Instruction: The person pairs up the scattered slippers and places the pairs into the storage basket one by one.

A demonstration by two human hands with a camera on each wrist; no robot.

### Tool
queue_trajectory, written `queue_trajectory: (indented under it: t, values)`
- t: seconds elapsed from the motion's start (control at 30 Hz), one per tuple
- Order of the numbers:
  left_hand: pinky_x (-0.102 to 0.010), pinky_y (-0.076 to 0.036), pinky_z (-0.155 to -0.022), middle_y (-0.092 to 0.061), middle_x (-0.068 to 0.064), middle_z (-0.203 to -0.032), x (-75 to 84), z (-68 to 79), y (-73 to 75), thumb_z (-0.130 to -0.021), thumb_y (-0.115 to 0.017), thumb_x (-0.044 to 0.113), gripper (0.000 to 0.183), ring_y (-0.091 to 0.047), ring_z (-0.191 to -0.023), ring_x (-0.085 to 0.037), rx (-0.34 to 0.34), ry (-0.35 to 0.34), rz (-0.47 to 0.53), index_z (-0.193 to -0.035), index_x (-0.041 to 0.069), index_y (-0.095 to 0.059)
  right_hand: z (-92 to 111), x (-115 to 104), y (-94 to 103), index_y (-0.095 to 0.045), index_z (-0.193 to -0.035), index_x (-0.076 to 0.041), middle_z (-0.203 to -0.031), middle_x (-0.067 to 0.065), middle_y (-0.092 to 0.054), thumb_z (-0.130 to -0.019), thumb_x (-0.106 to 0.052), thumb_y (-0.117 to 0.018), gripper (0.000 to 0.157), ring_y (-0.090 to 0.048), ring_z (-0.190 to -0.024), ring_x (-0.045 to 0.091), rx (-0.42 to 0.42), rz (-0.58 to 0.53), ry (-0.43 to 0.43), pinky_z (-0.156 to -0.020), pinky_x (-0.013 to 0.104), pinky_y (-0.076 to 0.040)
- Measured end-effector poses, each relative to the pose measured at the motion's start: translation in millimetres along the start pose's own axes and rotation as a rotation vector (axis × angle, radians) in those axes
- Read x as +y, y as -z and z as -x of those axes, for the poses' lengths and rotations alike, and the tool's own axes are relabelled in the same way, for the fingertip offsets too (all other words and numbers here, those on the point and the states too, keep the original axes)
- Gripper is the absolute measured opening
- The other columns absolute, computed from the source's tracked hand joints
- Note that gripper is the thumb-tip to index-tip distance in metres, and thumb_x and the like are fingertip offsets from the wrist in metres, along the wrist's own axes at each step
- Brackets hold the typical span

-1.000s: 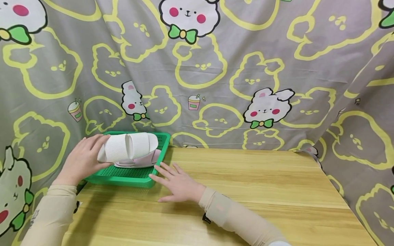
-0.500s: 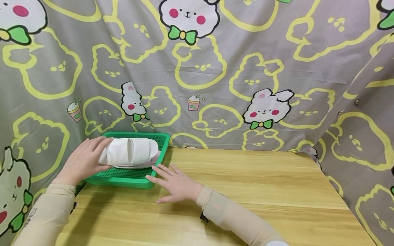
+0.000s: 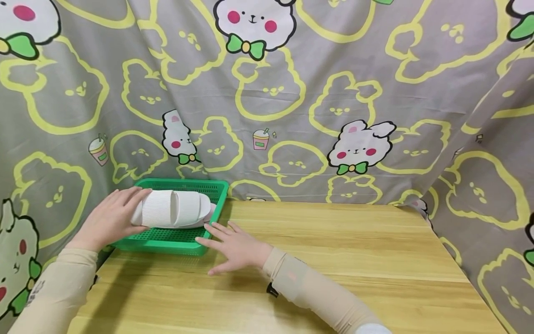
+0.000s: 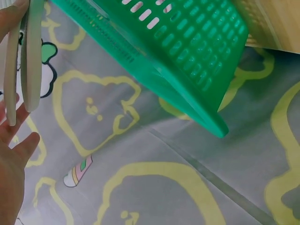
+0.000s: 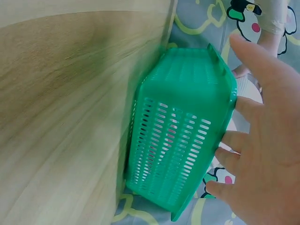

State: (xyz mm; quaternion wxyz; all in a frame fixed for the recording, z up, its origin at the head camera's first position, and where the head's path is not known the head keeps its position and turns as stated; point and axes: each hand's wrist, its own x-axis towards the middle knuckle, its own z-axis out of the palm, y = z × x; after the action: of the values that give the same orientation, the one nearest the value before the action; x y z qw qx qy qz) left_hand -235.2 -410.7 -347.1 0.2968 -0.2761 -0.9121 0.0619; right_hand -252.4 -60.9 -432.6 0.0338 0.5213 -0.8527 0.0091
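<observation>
My left hand grips the heel end of a white slipper with two ribbed straps, held low over the green basket. Two pale sole edges show side by side between thumb and fingers in the left wrist view. Beneath the white slipper, a pale pink slipper peeks out at its toe end; the rest of it is hidden. My right hand has its fingers spread, with fingertips right at the basket's near right rim. The right wrist view shows that hand beside the slotted basket wall.
The basket stands at the back left corner of a wooden table. A grey curtain with yellow outlines and rabbit prints hangs behind and along both sides.
The white slipper has come down into the basket with my left hand, covering most of the pink slipper. My right hand has shifted slightly left along the rim.
</observation>
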Motion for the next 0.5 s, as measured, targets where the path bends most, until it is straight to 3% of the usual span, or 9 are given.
queue_trajectory:
  t: [0.03,0.13,0.5]
  values:
    - [-0.06,-0.045,-0.094,-0.057,-0.021,-0.124,0.0,-0.1,-0.2,-0.057,-0.082,0.065,0.104,-0.055,-0.108,-0.039,-0.003,-0.001,0.001,-0.136,0.005,-0.05,-0.1,0.0,0.6,-0.001,-0.155,-0.04,-0.166,0.0,0.004,-0.087,-0.074,-0.044,0.087,-0.004,-0.154,0.022,-0.004,0.0,-0.001,-0.121,0.056,-0.017]
    - [-0.058,-0.046,-0.093,-0.058,-0.021,-0.122,1.0,-0.3,-0.9,-0.048,-0.092,0.041,0.103,-0.055,-0.106,-0.039,-0.017,0.003,-0.005,-0.135,0.005,-0.051,0.0,-0.2,1.7,-0.001,-0.155,-0.04,-0.166,0.0,0.005,-0.087,-0.074,-0.044,0.088,-0.004,-0.154,0.022,-0.012,0.0,0.0,-0.121,0.057,-0.017]
    - [-0.056,-0.049,-0.086,-0.058,-0.019,-0.122,2.8,-3.1,-3.1,-0.046,-0.095,0.036,0.103,-0.057,-0.102,-0.039,-0.074,0.024,0.01,-0.134,0.005,-0.051,0.9,-1.8,4.7,0.001,-0.155,-0.039,-0.166,0.0,0.005,-0.086,-0.075,-0.044,0.09,-0.003,-0.154,0.022,-0.026,0.031,-0.006,-0.121,0.057,-0.015]
